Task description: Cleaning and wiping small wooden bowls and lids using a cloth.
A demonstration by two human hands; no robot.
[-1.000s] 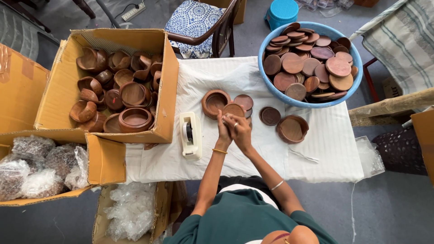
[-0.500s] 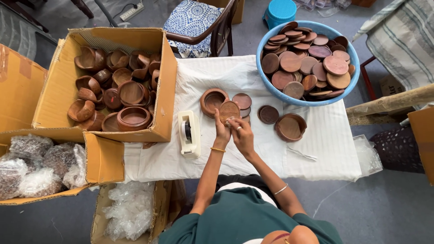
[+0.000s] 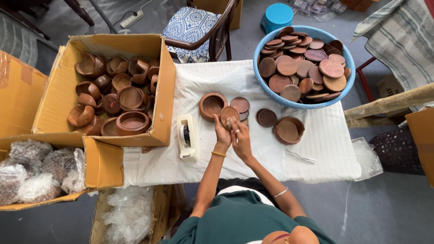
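Hands meet over the middle of the white-clothed table [image 3: 316,144]; the left hand [image 3: 222,133] and the right hand [image 3: 241,138] are both closed around one round wooden lid [image 3: 228,115], fingers grasping its near edge and holding it tilted above the cloth; a ring shows on the right hand, a gold bangle on the left wrist and a thin bracelet on the right forearm; just beyond the lid stands an open wooden bowl [image 3: 211,105], and beside that a small stack of flat lids [image 3: 240,106] partly hidden by the held one; to the right of the hands a single dark lid [image 3: 266,117] lies flat on the cloth, and just beside it sits a second bowl [image 3: 288,130] with a lid in it; a white tape dispenser [image 3: 187,138] rests to the left of the left hand, near the table's edge; a blue basin [image 3: 343,88] heaped with more wooden lids stands on the far right corner of the table; a cardboard box [image 3: 165,90] full of wooden bowls sits at the left, touching the table's side; bubble-wrapped bundles [image 3: 31,171] fill another box nearer the person; a chair with a blue patterned cushion [image 3: 190,27] stands behind the table, a small blue stool [image 3: 276,16] beside it.
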